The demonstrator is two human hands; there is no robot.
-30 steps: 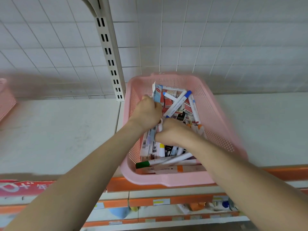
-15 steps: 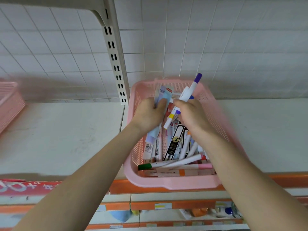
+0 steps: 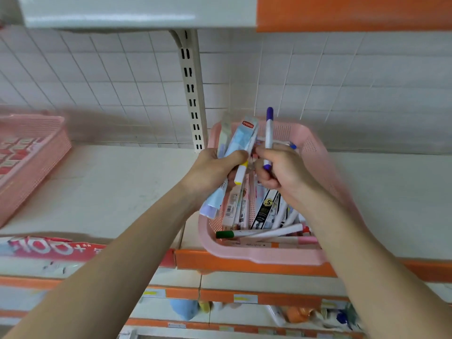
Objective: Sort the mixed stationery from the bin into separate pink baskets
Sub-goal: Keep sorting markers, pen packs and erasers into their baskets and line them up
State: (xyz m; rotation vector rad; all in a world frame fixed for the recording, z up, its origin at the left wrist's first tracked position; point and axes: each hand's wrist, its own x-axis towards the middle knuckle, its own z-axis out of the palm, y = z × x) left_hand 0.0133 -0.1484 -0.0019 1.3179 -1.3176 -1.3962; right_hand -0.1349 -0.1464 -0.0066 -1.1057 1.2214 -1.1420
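Note:
A pink bin (image 3: 315,155) of mixed stationery stands at the shelf's front edge, holding boxed pens, white markers and a green-capped marker (image 3: 226,234). Above it my left hand (image 3: 215,168) grips a bundle of light-blue pen packs (image 3: 244,138) plus a yellow-tipped marker (image 3: 241,173). My right hand (image 3: 281,171) holds a white marker with purple caps (image 3: 269,133) upright, close beside the left hand. A second pink basket (image 3: 49,152) sits at the far left of the shelf with red-and-white items inside.
The white shelf surface (image 3: 122,192) lies between the two baskets. A slotted upright (image 3: 192,94) rises behind the bin. An upper shelf (image 3: 146,11) overhangs. An orange shelf-edge strip (image 3: 244,264) runs below the bin, with more goods on lower shelves.
Both hands rose out of the bin. The right hand lifted the purple-capped marker and turned it upright; the left kept its bundle. The view shifted left, showing more of the left basket.

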